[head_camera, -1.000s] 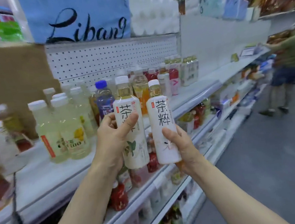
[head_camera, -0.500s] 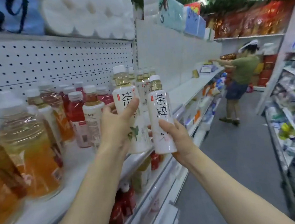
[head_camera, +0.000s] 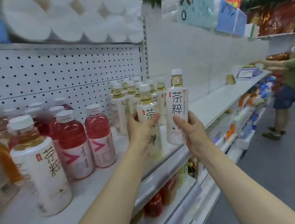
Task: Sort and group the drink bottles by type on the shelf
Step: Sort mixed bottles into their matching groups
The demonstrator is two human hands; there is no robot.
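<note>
My left hand [head_camera: 141,128] grips a white-labelled tea bottle [head_camera: 147,111] with a green leaf print, low near the shelf [head_camera: 218,99] surface. My right hand [head_camera: 188,126] holds a second white tea bottle [head_camera: 177,107] upright, just right of the first and slightly higher. Directly behind both stands a cluster of several matching white tea bottles [head_camera: 125,103]. To the left are red drink bottles [head_camera: 99,135] with pink labels, and one more white tea bottle [head_camera: 39,164] stands at the near left.
Orange drink bottles [head_camera: 0,158] blur at the far left edge. Toilet-paper packs [head_camera: 76,18] fill the top shelf. Lower shelves hold red bottles [head_camera: 154,205]. A person [head_camera: 289,90] in a green top reaches to the shelf down the aisle on the right.
The view has shifted right along the shelf. Both hands carried their tea bottles up to the cluster of matching white bottles; the left bottle is now lower than the right one.
</note>
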